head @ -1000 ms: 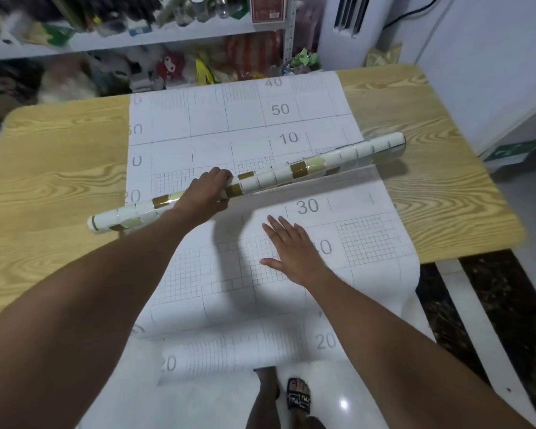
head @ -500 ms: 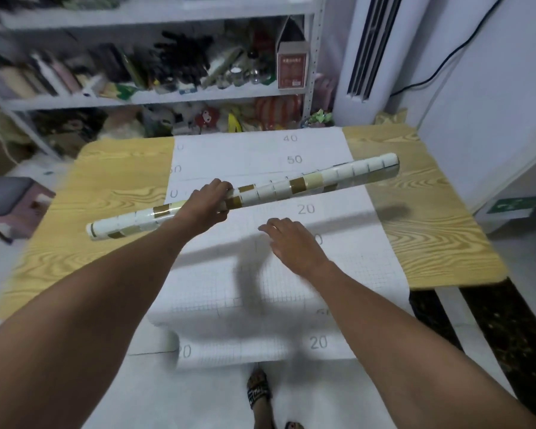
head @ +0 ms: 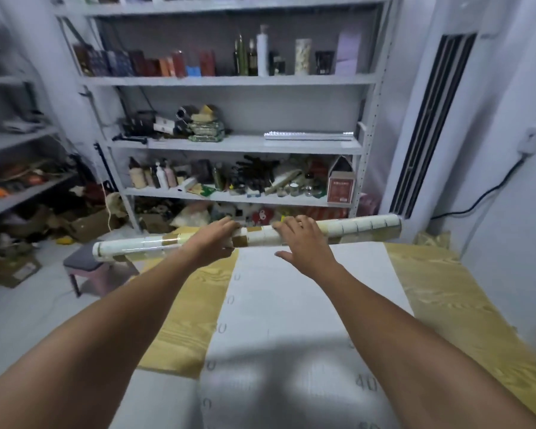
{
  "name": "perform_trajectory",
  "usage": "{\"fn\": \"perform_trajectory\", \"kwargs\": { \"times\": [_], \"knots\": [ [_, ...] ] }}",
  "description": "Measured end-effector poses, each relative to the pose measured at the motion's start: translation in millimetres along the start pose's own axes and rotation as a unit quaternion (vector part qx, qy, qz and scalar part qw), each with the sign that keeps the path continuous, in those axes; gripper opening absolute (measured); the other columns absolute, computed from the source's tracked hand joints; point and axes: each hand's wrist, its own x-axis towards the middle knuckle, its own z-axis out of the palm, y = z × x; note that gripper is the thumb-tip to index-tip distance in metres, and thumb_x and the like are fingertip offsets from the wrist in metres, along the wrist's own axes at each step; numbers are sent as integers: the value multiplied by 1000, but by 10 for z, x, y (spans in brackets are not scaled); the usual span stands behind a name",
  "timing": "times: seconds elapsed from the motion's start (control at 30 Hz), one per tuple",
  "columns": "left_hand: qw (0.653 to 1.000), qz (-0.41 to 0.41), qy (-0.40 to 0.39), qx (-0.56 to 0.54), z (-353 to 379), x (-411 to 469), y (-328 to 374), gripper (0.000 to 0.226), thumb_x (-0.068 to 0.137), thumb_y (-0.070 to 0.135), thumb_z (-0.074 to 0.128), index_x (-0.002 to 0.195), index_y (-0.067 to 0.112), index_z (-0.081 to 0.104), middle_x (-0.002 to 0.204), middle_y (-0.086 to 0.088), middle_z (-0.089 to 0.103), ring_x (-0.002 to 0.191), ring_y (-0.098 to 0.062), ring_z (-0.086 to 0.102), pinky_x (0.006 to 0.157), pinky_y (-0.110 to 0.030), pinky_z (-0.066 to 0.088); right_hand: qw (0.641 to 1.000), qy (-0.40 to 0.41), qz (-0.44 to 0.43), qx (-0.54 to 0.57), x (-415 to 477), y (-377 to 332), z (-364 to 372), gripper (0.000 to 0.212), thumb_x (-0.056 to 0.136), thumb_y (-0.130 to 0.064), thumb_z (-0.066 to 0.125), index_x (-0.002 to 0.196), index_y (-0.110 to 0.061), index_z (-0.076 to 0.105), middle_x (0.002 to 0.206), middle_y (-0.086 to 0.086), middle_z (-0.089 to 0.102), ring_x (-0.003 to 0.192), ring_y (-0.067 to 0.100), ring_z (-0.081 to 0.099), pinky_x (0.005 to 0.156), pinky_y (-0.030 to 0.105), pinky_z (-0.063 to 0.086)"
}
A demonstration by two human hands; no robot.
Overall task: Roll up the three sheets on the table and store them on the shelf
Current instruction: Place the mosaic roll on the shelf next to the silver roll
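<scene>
Grey metal shelf (head: 245, 144) ahead, packed with bottles, boxes. Wood-grain bench (head: 440, 292) below, white gridded sheet (head: 291, 305) flat along it. Tile-patterned rolled sheet (head: 356, 228) held crosswise in air above far bench edge. Round its middle, left hand (head: 212, 239) clenched; right hand (head: 304, 243) fingers hooked over it, thumb spread.

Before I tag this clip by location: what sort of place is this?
Probably a storeroom or home workroom: a grey metal shelf unit crammed with bottles and clutter, cardboard boxes lying on the floor, and a wooden table with a sheet spread on it.
</scene>
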Motion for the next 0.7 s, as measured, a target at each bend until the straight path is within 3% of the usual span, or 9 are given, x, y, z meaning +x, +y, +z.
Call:
{"fn": "perform_trajectory", "kwargs": {
  "times": [0.13,0.27,0.47,0.7],
  "knots": [
    [1000,7,15,1,-305,-163,-484,51,74,8,72,122,7,52,117,-11,55,98,-30,58,80,-39,50,999,-29,-16,15,541,-336,-198,58,75,-49,71,123,-21,56,108,2,64,98,26,56,89,39,42],
    [999,-10,36,34,-662,-366,-1090,54,79,13,69,129,12,48,124,-7,53,104,-26,57,79,-28,42,995,-85,-22,57,1123,-842,-339,46,82,-48,62,121,-25,53,113,-2,63,102,21,58,79,34,43],
    [993,-52,-47,94,-1074,-695,-2185,63,82,19,66,138,16,37,129,-8,53,112,-25,54,91,-34,47,990,-108,-36,79,1851,-1773,-286,39,80,-48,64,111,-26,56,108,-5,66,97,20,62,72,32,45],
    [983,-98,-74,138,-1377,-818,-3322,31,78,16,62,106,12,50,110,-7,56,98,-23,53,79,-31,43,991,-103,-65,53,2737,-2712,-74,41,78,-48,66,108,-23,54,106,0,65,95,24,62,74,36,50]
  ]
}}
